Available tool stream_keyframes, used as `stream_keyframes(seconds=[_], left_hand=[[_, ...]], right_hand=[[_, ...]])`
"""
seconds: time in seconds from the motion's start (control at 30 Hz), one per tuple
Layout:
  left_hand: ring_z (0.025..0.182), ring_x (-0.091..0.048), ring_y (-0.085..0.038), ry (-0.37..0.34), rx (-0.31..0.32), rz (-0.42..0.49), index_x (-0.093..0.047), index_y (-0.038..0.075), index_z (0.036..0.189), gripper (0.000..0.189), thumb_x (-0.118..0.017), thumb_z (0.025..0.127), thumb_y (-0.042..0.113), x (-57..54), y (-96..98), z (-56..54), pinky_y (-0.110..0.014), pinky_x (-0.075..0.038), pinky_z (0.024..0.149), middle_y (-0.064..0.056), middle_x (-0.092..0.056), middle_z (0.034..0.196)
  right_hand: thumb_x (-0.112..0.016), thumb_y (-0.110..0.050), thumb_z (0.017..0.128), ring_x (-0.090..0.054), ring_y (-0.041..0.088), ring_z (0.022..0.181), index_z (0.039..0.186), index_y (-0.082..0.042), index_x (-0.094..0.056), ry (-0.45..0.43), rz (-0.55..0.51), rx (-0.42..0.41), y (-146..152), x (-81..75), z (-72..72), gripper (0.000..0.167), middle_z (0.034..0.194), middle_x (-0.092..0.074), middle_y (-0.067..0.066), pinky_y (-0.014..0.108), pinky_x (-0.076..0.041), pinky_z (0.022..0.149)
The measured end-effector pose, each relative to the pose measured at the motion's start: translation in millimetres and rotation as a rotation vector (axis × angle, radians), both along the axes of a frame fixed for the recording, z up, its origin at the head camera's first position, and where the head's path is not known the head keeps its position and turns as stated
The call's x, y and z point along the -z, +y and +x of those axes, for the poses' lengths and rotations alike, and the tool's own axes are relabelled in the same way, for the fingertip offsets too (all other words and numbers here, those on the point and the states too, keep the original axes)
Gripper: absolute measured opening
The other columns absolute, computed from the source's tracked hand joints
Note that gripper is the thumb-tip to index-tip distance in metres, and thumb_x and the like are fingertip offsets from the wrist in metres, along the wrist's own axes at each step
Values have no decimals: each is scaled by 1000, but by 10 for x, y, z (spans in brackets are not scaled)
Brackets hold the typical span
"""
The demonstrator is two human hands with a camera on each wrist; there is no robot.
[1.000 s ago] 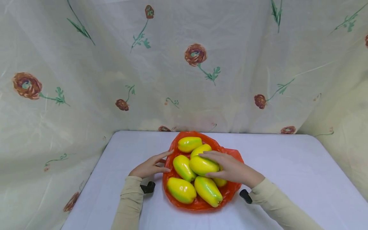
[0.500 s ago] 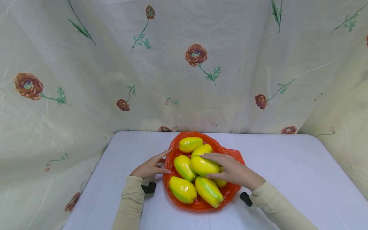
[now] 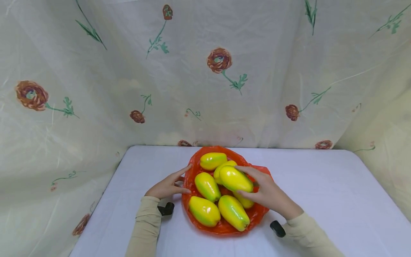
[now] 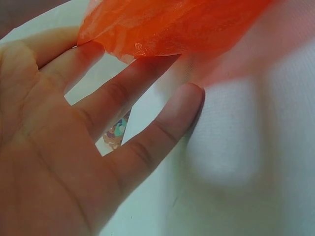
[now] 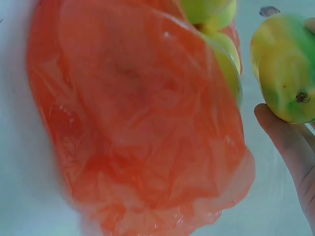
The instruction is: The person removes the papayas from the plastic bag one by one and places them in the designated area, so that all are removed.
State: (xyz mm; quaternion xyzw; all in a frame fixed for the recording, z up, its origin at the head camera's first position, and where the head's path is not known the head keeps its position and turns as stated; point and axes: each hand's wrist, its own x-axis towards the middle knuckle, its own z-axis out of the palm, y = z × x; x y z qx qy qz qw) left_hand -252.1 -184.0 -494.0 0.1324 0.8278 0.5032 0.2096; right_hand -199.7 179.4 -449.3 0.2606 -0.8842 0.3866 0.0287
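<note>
Several shiny yellow-green mangoes lie in a red plastic bag (image 3: 221, 229), whose mouth is spread wide on the table. My right hand (image 3: 273, 196) grips one mango (image 3: 236, 178) between thumb and fingers, raised a little over the others. In the right wrist view this gripped mango (image 5: 285, 69) shows its stem end and stands apart from the bag (image 5: 147, 108). At the bag's left edge is my left hand (image 3: 167, 187), its fingers spread and fairly straight. The left wrist view shows the fingertips of this hand (image 4: 64, 132) touching the plastic from outside.
A table with a white cover (image 3: 321, 185) stands under everything, its back edge against a hanging curtain (image 3: 257, 107) with printed flowers. Other mangoes (image 3: 204, 211) lie close together under and around the gripped one. A black wrist camera (image 3: 277, 228) sits below my right wrist.
My right hand has lifted its mango off the pile and tilted it, shifting slightly to the right. More of the mangoes beneath now shows. My left hand stays at the bag's edge.
</note>
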Motion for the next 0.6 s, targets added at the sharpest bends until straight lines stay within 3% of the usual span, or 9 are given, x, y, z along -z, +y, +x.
stream_keyframes(seconds=[0.23, 0.43, 0.6], left_hand=[[137, -52, -30, -3, -8, -9, -32, 41, 161, 86, -80, 91, 28, -12, 11, 6, -62, -46, 112, 3, -36, 168], [137, -52, -30, -4, -11, -13, -32, 41, 161, 86, -80, 91, 29, -15, 6, 4, -61, -47, 112, 2, -36, 168], [137, -52, -30, 6, -3, -16, -32, 40, 162, 86, -80, 91, 30, -11, -2, 0, -59, -48, 112, 2, -35, 168]], right_hand=[[-86, -25, 86, -60, 30, 128, 150, -21, -54, 45, -70, 75, 160, 55, 22, 71, 148, -59, 7, 50, -61, 94], [-86, -33, 86, -58, 31, 132, 149, -22, -54, 40, -86, 175, 247, 91, 28, 72, 148, -58, 6, 56, -56, 100], [-86, -32, 86, -58, 32, 133, 149, -21, -55, 27, -119, 211, 311, 114, 35, 71, 148, -58, 8, 53, -59, 96]])
